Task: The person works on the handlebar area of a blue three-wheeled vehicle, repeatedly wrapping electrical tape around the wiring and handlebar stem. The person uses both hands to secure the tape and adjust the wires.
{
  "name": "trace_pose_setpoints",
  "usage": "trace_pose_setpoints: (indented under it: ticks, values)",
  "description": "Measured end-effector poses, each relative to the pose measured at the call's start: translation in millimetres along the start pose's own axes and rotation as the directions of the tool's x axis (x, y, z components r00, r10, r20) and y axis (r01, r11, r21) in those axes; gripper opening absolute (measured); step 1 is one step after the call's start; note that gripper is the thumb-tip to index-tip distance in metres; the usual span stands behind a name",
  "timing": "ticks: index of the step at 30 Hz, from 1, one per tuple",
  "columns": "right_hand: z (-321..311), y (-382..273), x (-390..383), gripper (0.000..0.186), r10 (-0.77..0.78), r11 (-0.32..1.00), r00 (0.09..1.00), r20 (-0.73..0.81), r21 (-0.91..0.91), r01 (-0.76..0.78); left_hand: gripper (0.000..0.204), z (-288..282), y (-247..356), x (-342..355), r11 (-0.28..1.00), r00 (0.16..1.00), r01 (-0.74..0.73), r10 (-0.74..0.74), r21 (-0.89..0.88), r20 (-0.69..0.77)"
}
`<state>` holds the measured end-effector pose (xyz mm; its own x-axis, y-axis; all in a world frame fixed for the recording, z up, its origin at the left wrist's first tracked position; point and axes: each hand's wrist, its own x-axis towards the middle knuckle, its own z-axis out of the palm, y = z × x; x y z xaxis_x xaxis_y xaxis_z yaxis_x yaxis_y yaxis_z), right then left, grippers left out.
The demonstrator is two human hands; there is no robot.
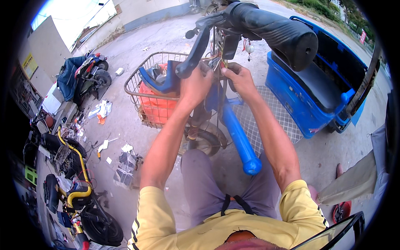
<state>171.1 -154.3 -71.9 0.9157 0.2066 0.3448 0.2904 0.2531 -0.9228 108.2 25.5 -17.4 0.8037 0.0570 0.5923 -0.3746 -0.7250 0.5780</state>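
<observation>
Below the handlebar of a blue three-wheeled cart, a bundle of thin coloured wires (216, 62) hangs out. My left hand (195, 86) is closed at the left of the bundle, thumb and fingers pinched on wires. My right hand (241, 81) pinches wires from the other side between thumb and curled fingers. Exactly which strands each hand holds is too small to tell. Just over my left hand slants the black brake lever (199, 51). The ribbed black handlebar grip (279, 36) juts out above my right hand. A blue frame tube (239, 135) runs down between my forearms.
A rusty wire basket (134, 96) holding an orange bag stands left of the hands. To the right is the cart's open blue box (291, 89) with a black seat. A yellow-framed bike (79, 166), scattered parts and a parked scooter (89, 77) lie leftward. A person's leg (348, 179) shows at right.
</observation>
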Motion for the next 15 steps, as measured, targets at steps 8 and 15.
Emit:
trace_pose_setpoints:
  ticks: [8, 15]
  values:
    - [4.9, -0.8, -14.2, 0.031, -0.164, 0.965, 0.975, -0.148, -0.229, 0.127, 0.015, 30.8, 16.9, -33.9, 0.898, 0.914, -0.232, 0.333, 0.374, -0.233]
    - [1.1, -19.1, -8.3, 0.029, 0.008, 0.973, 0.999, -0.04, -0.232, -0.017, 0.009, 53.7, 10.7, -38.5, 0.906, 0.888, -0.282, 0.371, 0.315, -0.273]
